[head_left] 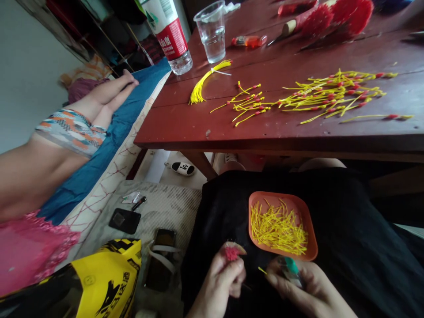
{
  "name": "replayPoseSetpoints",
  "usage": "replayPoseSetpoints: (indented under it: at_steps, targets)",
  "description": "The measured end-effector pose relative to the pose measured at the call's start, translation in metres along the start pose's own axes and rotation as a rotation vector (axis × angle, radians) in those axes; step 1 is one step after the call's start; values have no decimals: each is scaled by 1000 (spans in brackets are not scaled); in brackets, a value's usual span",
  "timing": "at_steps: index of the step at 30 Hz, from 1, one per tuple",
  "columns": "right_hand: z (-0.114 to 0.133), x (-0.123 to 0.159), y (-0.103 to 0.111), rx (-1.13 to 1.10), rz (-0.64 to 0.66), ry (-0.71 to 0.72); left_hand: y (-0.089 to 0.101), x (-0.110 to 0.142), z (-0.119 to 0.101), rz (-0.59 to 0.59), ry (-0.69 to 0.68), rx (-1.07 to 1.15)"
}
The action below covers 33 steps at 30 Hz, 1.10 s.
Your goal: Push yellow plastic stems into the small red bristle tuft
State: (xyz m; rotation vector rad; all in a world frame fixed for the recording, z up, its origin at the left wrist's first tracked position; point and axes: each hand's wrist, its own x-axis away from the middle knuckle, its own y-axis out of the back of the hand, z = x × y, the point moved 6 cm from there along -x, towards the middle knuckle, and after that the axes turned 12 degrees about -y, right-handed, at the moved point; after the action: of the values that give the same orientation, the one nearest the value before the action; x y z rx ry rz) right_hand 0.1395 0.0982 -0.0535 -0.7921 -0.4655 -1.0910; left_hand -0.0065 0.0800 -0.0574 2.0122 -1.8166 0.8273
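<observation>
My left hand is closed around a red fuzzy tuft, which shows above the thumb. Close by on the right, my right hand pinches a short yellow cord at its fingertips. Tucked in the same hand is a small clear object with a green top; its kind is hard to make out. Just beyond my hands, an orange plastic tray rests on my black-covered lap, with many short yellow cords inside.
The red wooden table holds yellow cords with red ends, a tied yellow bundle, a plastic cup, a water bottle, an orange lighter and red tufts. Phones and a yellow bag lie left. A person lies on a bed.
</observation>
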Motion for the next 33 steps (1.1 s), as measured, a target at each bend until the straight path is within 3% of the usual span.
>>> replayPoseSetpoints:
  at_steps: [2,8,14,24,29,33]
  targets:
    - [2,-1,-1,-17,-8,12,-9,2,5,65,56,108]
    - [8,1,0,-85,-34,-7,-27,2,0,58,10,338]
    - [10,3,2,-73,-73,22,-20,2,3,-74,-42,207]
    - [11,0,0,-70,-82,42,-18,2,3,-131,-58,66]
    - [9,0,-1,-111,-45,32,-19,2,3,-164,-56,153]
    - [7,-3,5,-86,-104,48,-21,1,8,-122,-81,164]
